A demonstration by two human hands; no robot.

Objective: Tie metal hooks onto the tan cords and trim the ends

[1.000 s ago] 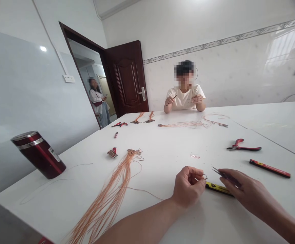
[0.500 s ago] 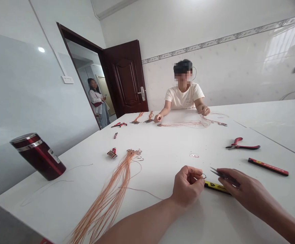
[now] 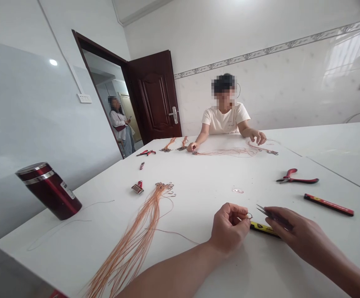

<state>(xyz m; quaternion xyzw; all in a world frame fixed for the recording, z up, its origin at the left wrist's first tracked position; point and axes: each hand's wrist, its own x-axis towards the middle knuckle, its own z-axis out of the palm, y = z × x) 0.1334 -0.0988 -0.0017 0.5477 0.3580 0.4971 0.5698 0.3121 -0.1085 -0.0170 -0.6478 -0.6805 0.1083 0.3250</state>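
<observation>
My left hand [image 3: 229,227] is closed in a pinch on a small fishing hook [image 3: 249,215], whose curved metal end shows past the fingertips. A thin line [image 3: 175,232] runs across the table to that wrist. My right hand [image 3: 291,225] is wrapped round a pair of thread snips [image 3: 270,213]. Their two pointed blades are slightly apart and aim left at the hook, not touching it. Under and between the hands lies a yellow and black strip-shaped pack [image 3: 263,228], partly hidden. To the left a bundle of orange lines [image 3: 136,227] ends in several metal hooks [image 3: 166,187].
A red tumbler [image 3: 51,192] stands at the left. Red-handled pliers [image 3: 298,178] and a red and black stick-shaped pack [image 3: 329,205] lie at the right. A small metal clip-like item [image 3: 138,188] is by the hooks. Across the table [image 3: 198,174] a person [image 3: 225,118] handles similar lines.
My hands stay almost in place, with hook and snips held as before. Across the table, the co-worker's hand on the right side has opened and shifted slightly right.
</observation>
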